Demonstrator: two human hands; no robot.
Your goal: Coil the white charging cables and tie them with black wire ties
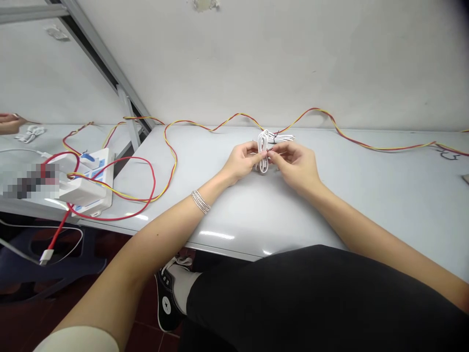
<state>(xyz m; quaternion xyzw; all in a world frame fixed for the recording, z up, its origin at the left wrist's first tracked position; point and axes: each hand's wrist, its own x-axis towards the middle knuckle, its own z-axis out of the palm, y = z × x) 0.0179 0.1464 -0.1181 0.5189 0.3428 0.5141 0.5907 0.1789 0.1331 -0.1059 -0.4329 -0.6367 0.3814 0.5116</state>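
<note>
A white cable [263, 142], coiled into a narrow bundle, is held upright just above the table. My left hand [243, 160] is closed on its left side, the thumb pressed against the loops. From the other side my right hand [295, 164] pinches with thumb and forefinger at the bundle's right edge, on what looks like a thin dark tie, too small to be sure of. Right behind lies a second bundle of white cable [284, 138], bound round its middle with a black tie. My right fingers partly hide it.
Red and yellow twisted wires [240, 115] run along the wall side of the table [366, 195]. At left stands a white power strip [106, 195] with plugs and a looping red cable [154, 178]. Another person's hand [10, 123] is at far left beside a white cable coil [32, 133].
</note>
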